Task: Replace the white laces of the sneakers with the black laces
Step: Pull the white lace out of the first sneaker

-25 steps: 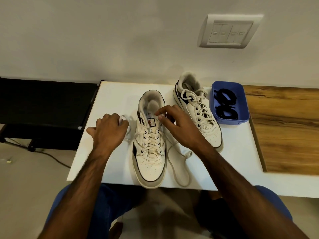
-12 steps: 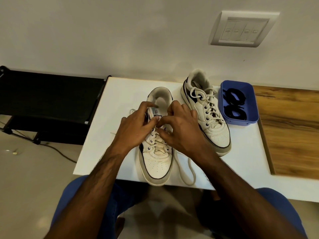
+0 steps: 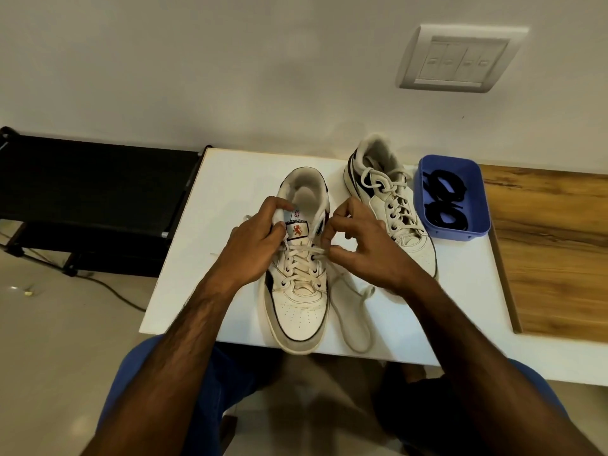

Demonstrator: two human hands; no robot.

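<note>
Two white sneakers stand on the white table [image 3: 230,192]. The near sneaker [image 3: 301,311] points its toe at me, untied, its white lace [image 3: 353,320] trailing in a loop to the right. My left hand [image 3: 253,248] grips that sneaker's left collar beside the tongue. My right hand [image 3: 358,248] pinches the white lace at the upper right eyelet. The far sneaker [image 3: 394,212] stands behind my right hand, still laced and tied. Coiled black laces [image 3: 444,200] lie in a blue tray [image 3: 455,233] to the right.
A wooden board [image 3: 552,251] covers the table's right side. A black shelf rack [image 3: 92,192] stands to the left of the table, with a cable on the floor. A switch panel [image 3: 459,59] is on the wall. My knees are under the table's front edge.
My left hand came in from the table's left side onto the near sneaker's collar. My right hand shifted from the tongue to the lace at the right eyelets.
</note>
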